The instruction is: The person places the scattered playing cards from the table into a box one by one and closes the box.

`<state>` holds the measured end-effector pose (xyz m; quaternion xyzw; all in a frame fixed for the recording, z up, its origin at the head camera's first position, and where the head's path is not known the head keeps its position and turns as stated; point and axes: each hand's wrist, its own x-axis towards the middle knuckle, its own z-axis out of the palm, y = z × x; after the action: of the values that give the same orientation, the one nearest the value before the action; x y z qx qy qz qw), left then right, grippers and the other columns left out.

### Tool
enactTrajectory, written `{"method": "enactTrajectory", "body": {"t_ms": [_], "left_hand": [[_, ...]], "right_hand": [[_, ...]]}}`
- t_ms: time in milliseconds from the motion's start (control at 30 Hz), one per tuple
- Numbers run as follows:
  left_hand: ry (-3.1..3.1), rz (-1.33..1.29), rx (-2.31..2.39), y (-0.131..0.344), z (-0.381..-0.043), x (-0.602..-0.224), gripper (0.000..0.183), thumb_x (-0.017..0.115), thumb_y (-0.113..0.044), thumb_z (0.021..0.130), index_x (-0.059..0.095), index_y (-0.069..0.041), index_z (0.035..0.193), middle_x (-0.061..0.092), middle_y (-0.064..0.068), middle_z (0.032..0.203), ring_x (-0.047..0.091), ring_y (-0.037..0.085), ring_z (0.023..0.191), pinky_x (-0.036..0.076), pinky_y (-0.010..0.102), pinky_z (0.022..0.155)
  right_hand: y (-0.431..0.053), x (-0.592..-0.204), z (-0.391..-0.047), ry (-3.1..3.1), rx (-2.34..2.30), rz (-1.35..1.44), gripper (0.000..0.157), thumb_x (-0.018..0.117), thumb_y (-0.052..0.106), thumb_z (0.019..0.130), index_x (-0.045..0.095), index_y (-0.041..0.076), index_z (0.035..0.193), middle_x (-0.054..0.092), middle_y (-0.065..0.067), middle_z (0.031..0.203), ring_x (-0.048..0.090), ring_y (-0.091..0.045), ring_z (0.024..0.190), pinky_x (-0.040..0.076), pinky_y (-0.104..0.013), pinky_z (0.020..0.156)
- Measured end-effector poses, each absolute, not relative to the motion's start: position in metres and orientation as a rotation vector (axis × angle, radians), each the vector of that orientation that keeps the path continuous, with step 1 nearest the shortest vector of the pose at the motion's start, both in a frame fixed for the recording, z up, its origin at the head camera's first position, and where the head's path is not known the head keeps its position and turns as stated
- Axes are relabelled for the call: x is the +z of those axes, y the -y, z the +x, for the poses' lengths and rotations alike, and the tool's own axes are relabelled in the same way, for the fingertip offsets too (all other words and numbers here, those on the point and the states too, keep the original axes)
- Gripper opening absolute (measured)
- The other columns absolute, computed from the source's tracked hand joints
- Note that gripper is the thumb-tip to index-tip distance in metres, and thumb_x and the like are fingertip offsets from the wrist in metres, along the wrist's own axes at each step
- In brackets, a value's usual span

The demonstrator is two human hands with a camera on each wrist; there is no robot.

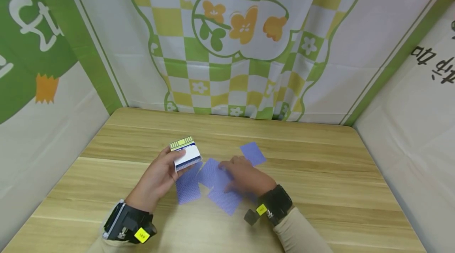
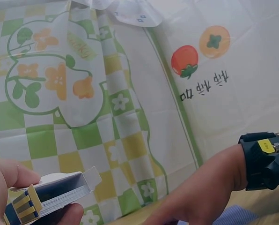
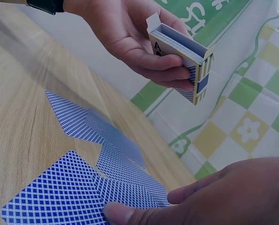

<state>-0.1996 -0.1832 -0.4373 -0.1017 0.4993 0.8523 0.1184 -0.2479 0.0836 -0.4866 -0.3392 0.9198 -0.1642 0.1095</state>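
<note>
My left hand (image 1: 158,178) grips a card box (image 1: 188,157) in white, blue and yellow, thumb on one broad face and fingers beneath. The box's top flap stands open, and the white edges of playing cards (image 3: 172,40) show inside. My right hand (image 1: 247,176) reaches over loose playing cards (image 1: 188,187) lying face down on the table, their backs blue-checked and overlapping. In the right wrist view its thumb (image 3: 120,213) rests at a near card (image 3: 55,192), with the fingers apart from it on the far side.
One single card (image 1: 253,153) lies beyond the right hand on the wooden table (image 1: 320,166). A printed cloth (image 1: 234,87) with checks and flowers hangs behind the table's back edge, and more printed cloth stands along both sides.
</note>
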Motion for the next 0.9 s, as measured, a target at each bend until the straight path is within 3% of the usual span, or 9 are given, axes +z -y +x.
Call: {"method": "enactTrajectory", "body": {"t_ms": [400,667,900], "left_hand": [[-1.466,-0.326,2.494,0.1826,-0.1983,-0.4350,0.063,0.051,-0.008,0.103,0.015,-0.012,0.155,0.052,0.006,0.132,0.066,0.012,0.109,0.056,0.030,0.096],[-1.479,-0.305,2.485,0.1834,-0.1990,-0.4366,0.063,0.052,-0.010,0.104,0.016,-0.011,0.155,0.053,0.006,0.131,0.065,0.012,0.109,0.056,0.029,0.095],[-1.459,-0.312,2.494,0.1823,-0.1998,-0.4382,0.064,0.050,-0.008,0.104,0.014,-0.012,0.155,0.049,0.009,0.136,0.065,0.013,0.110,0.056,0.031,0.097]], "right_hand": [[-0.0818,-0.4789,-0.2461,-2.685,-0.479,-0.961,0.061,0.085,0.036,0.079,0.065,0.017,0.134,0.059,0.006,0.105,0.046,-0.013,0.098,0.040,-0.031,0.091],[-0.0823,-0.4769,-0.2446,-2.695,-0.586,-0.956,0.059,0.089,0.033,0.076,0.061,0.015,0.125,0.057,0.004,0.115,0.050,-0.015,0.109,0.045,-0.033,0.097],[-0.0791,-0.4779,-0.2453,-2.551,-0.728,-0.810,0.045,0.087,0.029,0.078,0.056,0.022,0.109,0.061,0.009,0.095,0.059,-0.010,0.083,0.052,-0.026,0.070]]}}
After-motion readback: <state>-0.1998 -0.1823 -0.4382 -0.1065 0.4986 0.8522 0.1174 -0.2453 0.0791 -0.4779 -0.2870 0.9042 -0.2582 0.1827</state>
